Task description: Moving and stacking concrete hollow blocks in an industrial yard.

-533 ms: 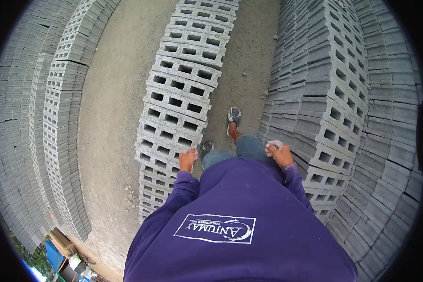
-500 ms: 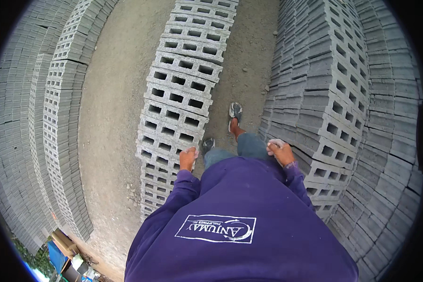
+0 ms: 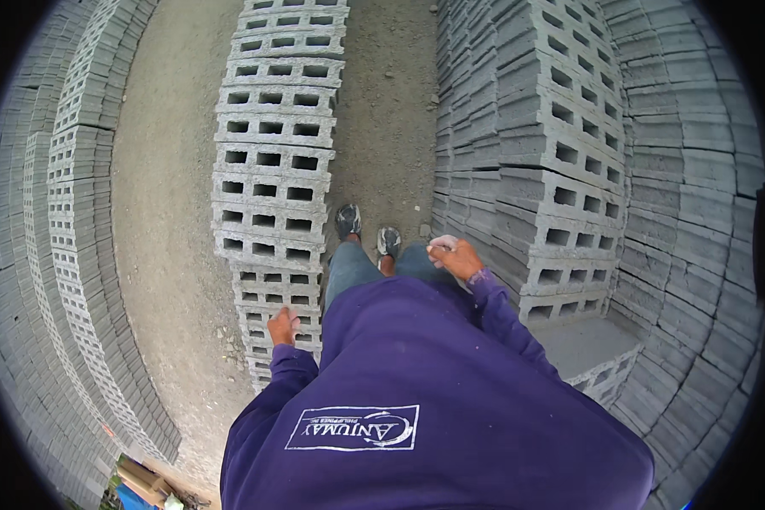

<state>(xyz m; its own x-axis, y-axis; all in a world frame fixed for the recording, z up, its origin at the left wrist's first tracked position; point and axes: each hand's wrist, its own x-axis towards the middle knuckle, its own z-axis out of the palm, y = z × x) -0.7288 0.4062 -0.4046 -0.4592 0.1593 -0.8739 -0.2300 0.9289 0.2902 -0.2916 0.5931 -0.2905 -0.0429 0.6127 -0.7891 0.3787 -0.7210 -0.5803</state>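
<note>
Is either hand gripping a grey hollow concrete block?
No, the left hand and right hand hang free beside the row of grey hollow concrete blocks, lifting none.

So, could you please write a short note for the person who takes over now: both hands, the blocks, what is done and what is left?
Left hand: loosely closed, holds nothing, over the low row of hollow blocks.
Right hand: closed on something small and pale, too small to identify, beside the tall block stack.
Feet on the dirt path between the two.
Done: blocks stand stacked on both sides.
Left: no block is in hand.
</note>
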